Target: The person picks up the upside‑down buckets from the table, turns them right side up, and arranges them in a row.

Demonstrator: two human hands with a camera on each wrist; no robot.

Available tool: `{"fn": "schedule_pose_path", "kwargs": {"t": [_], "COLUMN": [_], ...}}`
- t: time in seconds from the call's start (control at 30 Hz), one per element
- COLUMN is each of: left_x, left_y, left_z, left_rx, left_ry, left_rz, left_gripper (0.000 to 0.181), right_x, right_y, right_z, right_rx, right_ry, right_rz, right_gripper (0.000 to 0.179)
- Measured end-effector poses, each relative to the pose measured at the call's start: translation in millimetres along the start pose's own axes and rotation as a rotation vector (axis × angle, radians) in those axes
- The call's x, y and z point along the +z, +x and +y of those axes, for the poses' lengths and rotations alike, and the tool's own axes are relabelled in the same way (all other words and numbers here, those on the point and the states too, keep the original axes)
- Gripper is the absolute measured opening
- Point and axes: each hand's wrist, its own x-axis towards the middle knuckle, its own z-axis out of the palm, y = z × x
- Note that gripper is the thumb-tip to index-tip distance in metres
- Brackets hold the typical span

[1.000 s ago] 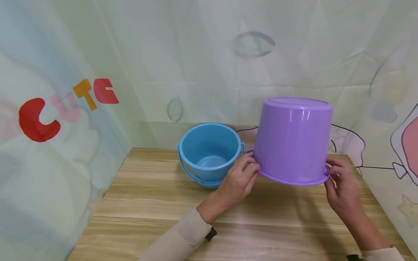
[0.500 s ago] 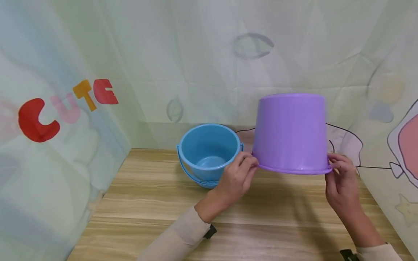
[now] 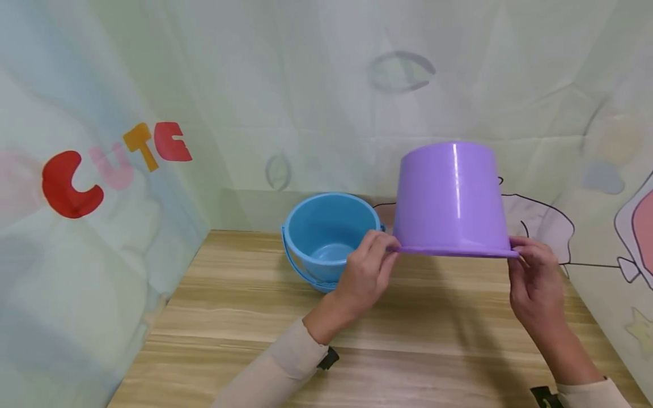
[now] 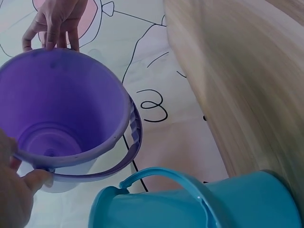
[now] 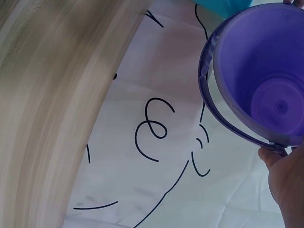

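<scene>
A purple bucket [image 3: 449,198] is held upside down above the table, its rim facing down. My left hand [image 3: 364,272] pinches the rim on the left side, and my right hand [image 3: 538,283] pinches it on the right. Both wrist views look into the purple bucket [image 4: 52,104], which has nothing visible inside; its handle [image 5: 223,118] hangs along the rim. Just left of it, a smaller blue bucket [image 3: 326,226] stands upright on the table, handle lowered at its front. My left hand partly covers the blue bucket's right side in the head view.
The wood-grain table [image 3: 245,317] ends against a printed curtain [image 3: 306,85] at the back. More curtain with coloured letters [image 3: 73,187] closes off the left, and a drawn balloon [image 3: 645,226] marks the right one.
The purple bucket has risen a little and shifted slightly left; its rim has tilted up toward level and its base top has gone out of sight. Both hands keep their grip. The blue bucket stays put.
</scene>
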Motion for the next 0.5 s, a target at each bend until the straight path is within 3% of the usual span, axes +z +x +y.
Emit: {"fn": "schedule_pose_path", "kwargs": {"t": [0.27,0.5], "left_x": [-0.2,-0.7], "left_y": [4.7,8.8], "left_z": [-2.3,-2.8], "left_rx": [-0.005,-0.014], "left_ry": [-0.007,-0.009], "left_rz": [0.032,0.068], "left_gripper": [0.013,0.016], "right_x": [-4.5,-4.9], "right_y": [2.9,7.7], "right_z": [0.1,-2.4], "right_rx": [-0.046,-0.065], "right_ry": [-0.096,-0.275], "right_rz": [-0.036,-0.025], "right_gripper": [0.020,0.022]}}
